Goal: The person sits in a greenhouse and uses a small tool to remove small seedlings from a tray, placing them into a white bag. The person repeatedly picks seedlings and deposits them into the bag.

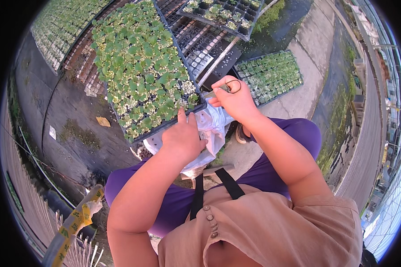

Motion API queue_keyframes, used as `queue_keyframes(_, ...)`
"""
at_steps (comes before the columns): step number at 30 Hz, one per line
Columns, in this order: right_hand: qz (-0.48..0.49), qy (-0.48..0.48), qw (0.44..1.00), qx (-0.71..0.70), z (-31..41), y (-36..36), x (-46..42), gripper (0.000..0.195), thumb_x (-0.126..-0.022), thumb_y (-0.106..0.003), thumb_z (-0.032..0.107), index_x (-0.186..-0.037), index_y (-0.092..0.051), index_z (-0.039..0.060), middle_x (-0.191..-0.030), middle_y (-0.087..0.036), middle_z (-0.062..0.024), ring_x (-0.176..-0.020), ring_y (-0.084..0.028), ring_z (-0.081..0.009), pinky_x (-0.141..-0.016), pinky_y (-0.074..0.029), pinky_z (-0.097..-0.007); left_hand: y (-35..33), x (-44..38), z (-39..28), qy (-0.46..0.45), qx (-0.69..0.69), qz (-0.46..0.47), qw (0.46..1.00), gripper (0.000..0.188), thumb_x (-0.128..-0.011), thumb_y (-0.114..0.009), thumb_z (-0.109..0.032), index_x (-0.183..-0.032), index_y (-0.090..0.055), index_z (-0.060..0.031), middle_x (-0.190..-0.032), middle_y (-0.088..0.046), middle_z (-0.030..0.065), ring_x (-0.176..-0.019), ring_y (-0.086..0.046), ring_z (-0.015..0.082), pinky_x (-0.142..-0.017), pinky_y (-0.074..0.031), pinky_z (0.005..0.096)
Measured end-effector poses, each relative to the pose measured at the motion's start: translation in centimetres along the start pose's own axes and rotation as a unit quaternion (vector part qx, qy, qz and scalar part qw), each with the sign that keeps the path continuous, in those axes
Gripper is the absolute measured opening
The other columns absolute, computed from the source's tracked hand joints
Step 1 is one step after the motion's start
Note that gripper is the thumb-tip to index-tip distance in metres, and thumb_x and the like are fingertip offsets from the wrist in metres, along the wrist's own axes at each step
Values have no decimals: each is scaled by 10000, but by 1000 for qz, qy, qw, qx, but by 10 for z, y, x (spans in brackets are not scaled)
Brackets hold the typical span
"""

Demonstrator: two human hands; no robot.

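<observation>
A black plug tray (181, 58) densely filled with small green leafy seedlings (143, 66) lies before me, tilted across the view. At its near edge is my left hand (183, 137), the index finger reaching among the seedlings and the thumb held apart. Just off the tray's near right corner, my right hand (235, 100) grips a small thin tool with a dark looped handle (234, 85). Its exact kind is unclear, and my fingers partly hide it. White plastic sacking (212, 125) bunches beneath the near end of the tray.
Another seedling tray (280, 94) rests on the ground to the right. A sparsely filled plug tray (214, 26) sits at the top, near a pale pole (219, 61). More seedlings (65, 26) stand at upper left. A yellow-taped pole (72, 227) rises at lower left.
</observation>
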State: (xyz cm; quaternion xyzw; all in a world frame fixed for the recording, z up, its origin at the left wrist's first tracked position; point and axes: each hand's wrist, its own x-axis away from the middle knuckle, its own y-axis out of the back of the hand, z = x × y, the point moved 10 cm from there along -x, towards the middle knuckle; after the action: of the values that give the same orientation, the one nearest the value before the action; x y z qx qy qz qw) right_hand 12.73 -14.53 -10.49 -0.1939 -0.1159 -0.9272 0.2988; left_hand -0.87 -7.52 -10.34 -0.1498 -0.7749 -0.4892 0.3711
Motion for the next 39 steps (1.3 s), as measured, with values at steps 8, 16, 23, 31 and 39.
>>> queue_keyframes(8,-27,52,998,2,6,-4,20,58,-834,-543,-10,-876,-583,-6,-801,-614,-78,-659,-658,-152,-564,-530,-258,-1,-2,2,8,1,-13,1000,845,-808,-635,-439,-1410,-237,-1,-1468,-205,238,-1074,-579,348,-850,-502,412)
queue_keyframes(16,-18,-125,970,-206,-52,24,-1,142,-881,-592,66,-1014,-569,22,-969,-591,-97,-806,-661,-237,-673,-573,-334,1,-1,-2,7,-9,-16,1000,850,-805,-638,-443,-1402,-246,16,-1460,-216,248,-1073,-580,344,-854,-500,405)
queue_keyframes(23,-19,-83,985,-150,-38,23,9,139,-867,-605,66,-991,-572,11,-951,-601,-98,-784,-667,-227,-648,-573,-325,-3,-1,-1,10,-22,-13,1000,851,-802,-634,-454,-1394,-257,28,-1452,-225,258,-1037,-599,346,-829,-510,395)
queue_keyframes(31,22,-149,942,-301,-76,36,-8,140,-874,-589,79,-1006,-577,32,-915,-632,-117,-777,-674,-246,-691,-573,-368,7,0,-6,-18,-6,-46,999,846,-798,-642,-431,-1377,-266,58,-1457,-224,249,-1003,-609,353,-822,-509,402)
queue_keyframes(39,57,-129,902,-409,-63,48,-27,177,-860,-602,93,-1025,-588,29,-913,-653,-143,-824,-671,-274,-753,-565,-416,13,17,-21,-67,-18,-67,995,738,-794,-649,-398,-1311,-387,59,-1394,-341,261,-997,-608,358,-805,-513,416)
